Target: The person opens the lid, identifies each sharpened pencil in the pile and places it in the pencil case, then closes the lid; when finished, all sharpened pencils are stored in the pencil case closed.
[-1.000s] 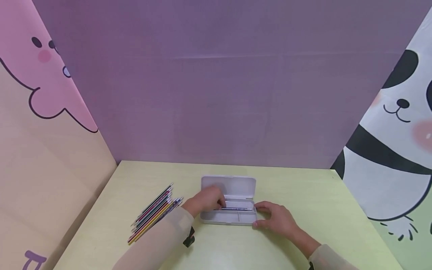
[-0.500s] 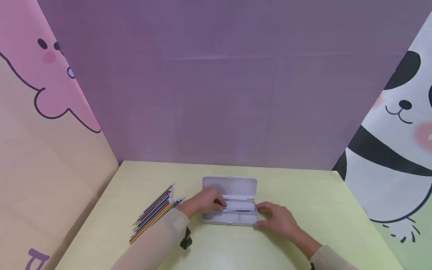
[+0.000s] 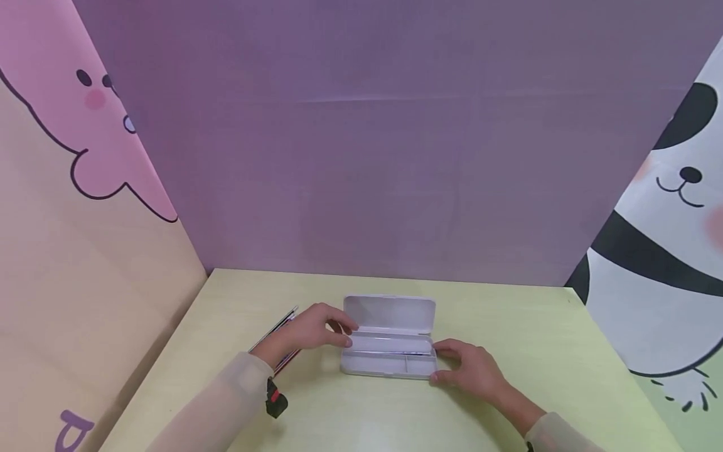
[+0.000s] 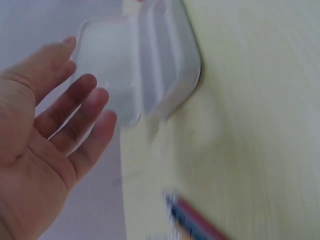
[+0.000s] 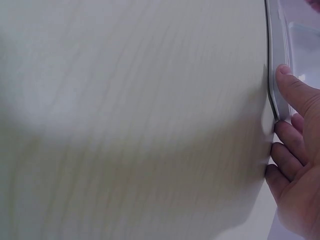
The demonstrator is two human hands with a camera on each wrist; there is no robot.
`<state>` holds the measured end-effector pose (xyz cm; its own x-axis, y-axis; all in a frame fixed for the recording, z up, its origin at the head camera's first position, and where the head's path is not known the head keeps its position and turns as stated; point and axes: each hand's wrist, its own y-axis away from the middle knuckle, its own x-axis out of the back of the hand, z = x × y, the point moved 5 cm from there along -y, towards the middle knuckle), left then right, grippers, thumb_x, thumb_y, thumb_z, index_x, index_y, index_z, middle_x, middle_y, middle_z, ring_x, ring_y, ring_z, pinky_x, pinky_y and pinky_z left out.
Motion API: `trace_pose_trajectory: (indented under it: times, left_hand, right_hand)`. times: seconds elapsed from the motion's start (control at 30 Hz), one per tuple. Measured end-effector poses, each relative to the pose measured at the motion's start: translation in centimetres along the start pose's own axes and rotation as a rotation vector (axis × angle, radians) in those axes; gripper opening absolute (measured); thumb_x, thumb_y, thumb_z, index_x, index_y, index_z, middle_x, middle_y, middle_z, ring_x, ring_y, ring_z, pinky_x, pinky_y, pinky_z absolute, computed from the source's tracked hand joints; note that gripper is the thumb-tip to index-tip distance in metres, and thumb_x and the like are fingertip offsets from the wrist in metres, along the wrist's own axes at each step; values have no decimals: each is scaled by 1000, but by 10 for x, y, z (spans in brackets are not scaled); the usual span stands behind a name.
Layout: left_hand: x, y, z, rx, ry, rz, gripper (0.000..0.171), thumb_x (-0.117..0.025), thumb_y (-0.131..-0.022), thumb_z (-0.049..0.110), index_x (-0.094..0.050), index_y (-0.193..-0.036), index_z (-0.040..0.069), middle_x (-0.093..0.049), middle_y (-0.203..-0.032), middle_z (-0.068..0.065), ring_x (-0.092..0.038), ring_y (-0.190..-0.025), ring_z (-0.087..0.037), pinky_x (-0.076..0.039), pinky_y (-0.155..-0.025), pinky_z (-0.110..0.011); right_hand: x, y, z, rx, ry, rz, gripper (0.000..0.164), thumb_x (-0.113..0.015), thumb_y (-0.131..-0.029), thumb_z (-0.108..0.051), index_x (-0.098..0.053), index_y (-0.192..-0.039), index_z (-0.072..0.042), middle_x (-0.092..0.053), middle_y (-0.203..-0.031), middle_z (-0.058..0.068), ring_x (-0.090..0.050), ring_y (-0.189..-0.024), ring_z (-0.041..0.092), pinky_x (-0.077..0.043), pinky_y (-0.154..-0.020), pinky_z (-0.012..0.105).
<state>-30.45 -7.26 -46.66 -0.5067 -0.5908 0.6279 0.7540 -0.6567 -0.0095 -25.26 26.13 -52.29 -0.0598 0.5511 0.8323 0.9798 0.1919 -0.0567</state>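
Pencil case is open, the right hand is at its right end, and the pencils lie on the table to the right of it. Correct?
Not quite: the pencils lie on the table to the left of the case, as the head view shows. The case is open and the right hand is at its right end, as you say.

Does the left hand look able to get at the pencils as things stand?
Probably yes. The left hand holds nothing, and nothing visibly rests on the pencils, which lie on the table. Its arm crosses in front of them in the head view, so the hand likely needs to draw back.
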Motion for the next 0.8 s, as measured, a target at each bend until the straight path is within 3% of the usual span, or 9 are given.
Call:
trace_pose_trajectory:
  times: [0.2,0.4,0.57,0.8]
  left_hand:
    - [40,33,-26,50,51,53,28,-74,-93,14,-75,-122,13,-74,-115,-4,-68,-100,-16,-56,-89,-32]
    - [65,66,-65,151,215,23,35,-70,-95,9,-70,-129,5,-65,-131,-25,-69,-109,-31,-57,-89,-34]
    - [81,84,-90,211,188,69,37,-67,-96,5,-65,-132,-4,-62,-131,-30,-68,-108,-36,-57,-87,-38]
    - [85,96,-115,277,165,106,38,-66,-95,2,-64,-132,-7,-64,-124,-28,-62,-92,-23,-53,-75,-34]
  right_hand:
    - [2,1,1,10,-13,7,64,-92,-69,-45,-72,-124,-20,-75,-122,0,-64,-125,35,-48,-102,56]
    - [-1,0,2,22,-28,6,63,-92,-70,-44,-72,-124,-20,-76,-121,-1,-64,-125,35,-48,-102,55]
    - [-2,1,3,13,-17,9,63,-92,-69,-45,-72,-124,-21,-75,-122,-1,-64,-125,35,-48,-102,55]
    - [0,2,2,-1,-38,9,63,-92,-69,-44,-72,-125,-21,-75,-122,0,-63,-126,35,-48,-102,56]
